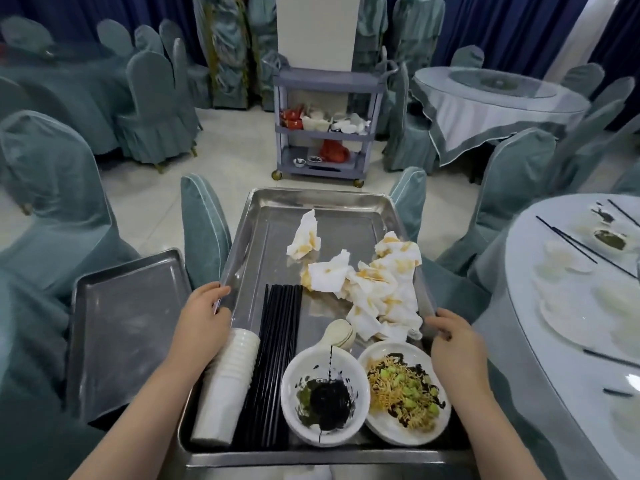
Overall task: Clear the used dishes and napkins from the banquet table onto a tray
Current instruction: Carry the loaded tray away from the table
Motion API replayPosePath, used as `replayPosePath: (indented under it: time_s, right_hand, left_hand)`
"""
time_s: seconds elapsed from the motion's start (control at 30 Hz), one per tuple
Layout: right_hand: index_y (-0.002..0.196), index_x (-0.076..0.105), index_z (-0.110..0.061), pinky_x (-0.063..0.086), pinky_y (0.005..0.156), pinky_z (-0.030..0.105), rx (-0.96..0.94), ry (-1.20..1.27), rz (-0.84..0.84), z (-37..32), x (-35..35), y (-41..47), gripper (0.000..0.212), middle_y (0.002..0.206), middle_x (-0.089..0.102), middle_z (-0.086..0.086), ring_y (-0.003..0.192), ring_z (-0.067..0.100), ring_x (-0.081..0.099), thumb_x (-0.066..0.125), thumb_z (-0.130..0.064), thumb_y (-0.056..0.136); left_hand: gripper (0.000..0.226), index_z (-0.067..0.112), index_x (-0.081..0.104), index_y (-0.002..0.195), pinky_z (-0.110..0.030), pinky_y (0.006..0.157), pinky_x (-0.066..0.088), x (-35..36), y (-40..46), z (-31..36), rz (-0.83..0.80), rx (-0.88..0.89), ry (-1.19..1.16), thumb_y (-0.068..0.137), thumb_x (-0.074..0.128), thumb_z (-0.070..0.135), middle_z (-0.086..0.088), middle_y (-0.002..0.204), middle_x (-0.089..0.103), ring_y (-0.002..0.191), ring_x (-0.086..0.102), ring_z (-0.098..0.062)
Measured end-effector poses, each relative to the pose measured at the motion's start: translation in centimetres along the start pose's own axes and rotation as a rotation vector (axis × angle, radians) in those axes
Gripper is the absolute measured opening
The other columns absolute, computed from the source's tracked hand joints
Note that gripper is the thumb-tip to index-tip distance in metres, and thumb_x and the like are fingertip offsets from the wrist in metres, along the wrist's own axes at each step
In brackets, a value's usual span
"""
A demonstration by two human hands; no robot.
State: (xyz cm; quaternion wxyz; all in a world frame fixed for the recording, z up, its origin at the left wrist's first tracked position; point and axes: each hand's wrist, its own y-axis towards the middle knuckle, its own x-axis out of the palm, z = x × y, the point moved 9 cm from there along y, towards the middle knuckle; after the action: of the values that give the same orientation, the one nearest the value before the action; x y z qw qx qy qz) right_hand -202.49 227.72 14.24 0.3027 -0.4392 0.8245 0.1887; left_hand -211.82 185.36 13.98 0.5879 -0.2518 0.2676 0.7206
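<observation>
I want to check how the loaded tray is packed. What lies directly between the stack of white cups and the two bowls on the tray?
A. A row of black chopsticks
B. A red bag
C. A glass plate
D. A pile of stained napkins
A: the black chopsticks lie in a row on the tray, with the stack of white cups on their left and the bowls on their right.

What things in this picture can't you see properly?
- Head view: whatever the loaded tray rests on is hidden beneath it.
- The near rim of the tray is cut off by the bottom edge.
- The left hand hides part of the stack of cups.
- The banquet table runs off the right edge, so the dishes left on it can't be counted.
- Items on the cart are too small to name.
</observation>
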Motion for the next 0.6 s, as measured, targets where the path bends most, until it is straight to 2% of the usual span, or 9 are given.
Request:
replayPosePath:
  time_s: [0.13, 0.23, 0.5, 0.6]
  right_hand:
    - [0.105, 0.072, -0.012, 0.034, 0.106, 0.029, -0.027, -0.002, -0.023, -2.8, 2.3, 9.7, 0.037, 0.137, 0.054, -0.002, 0.124, 0.019, 0.049, 0.042, 0.004, 0.092]
    - [0.110, 0.072, -0.013, 0.036, 0.106, 0.030, -0.051, -0.007, -0.031, -4.6, 4.3, 16.2, 0.037, 0.137, 0.054, -0.003, 0.122, 0.018, 0.050, 0.042, 0.003, 0.093]
    - [0.113, 0.070, -0.011, 0.029, 0.103, 0.022, -0.070, -0.002, -0.048, -8.4, 10.8, 29.5, 0.038, 0.136, 0.053, 0.002, 0.125, 0.018, 0.047, 0.042, 0.005, 0.093]
    - [0.111, 0.071, -0.011, 0.030, 0.104, 0.023, -0.067, -0.013, -0.049, -10.1, 13.6, 34.9, 0.038, 0.137, 0.054, 0.002, 0.125, 0.018, 0.047, 0.042, 0.005, 0.092]
  left_hand:
    - [0.044, 0.009, 0.064, 0.124, -0.033, 0.109, 0.033, 2.3, 8.0, 2.9, 0.040, -0.007, 0.017, 0.085, 0.049, -0.006, -0.007, 0.138, 0.051, 0.127, 0.047, -0.023]
    - [0.042, 0.007, 0.065, 0.123, -0.036, 0.108, 0.034, 4.0, 13.7, 4.5, 0.066, -0.011, 0.019, 0.086, 0.051, -0.006, -0.009, 0.136, 0.054, 0.126, 0.048, -0.026]
    - [0.045, 0.006, 0.064, 0.123, -0.042, 0.110, 0.037, 8.6, 29.1, 4.4, 0.071, -0.005, 0.003, 0.082, 0.051, -0.008, -0.009, 0.133, 0.055, 0.124, 0.051, -0.025]
    - [0.045, 0.005, 0.065, 0.122, -0.038, 0.109, 0.037, 10.5, 35.7, 4.4, 0.055, 0.011, 0.008, 0.082, 0.050, -0.008, -0.009, 0.132, 0.056, 0.124, 0.050, -0.025]
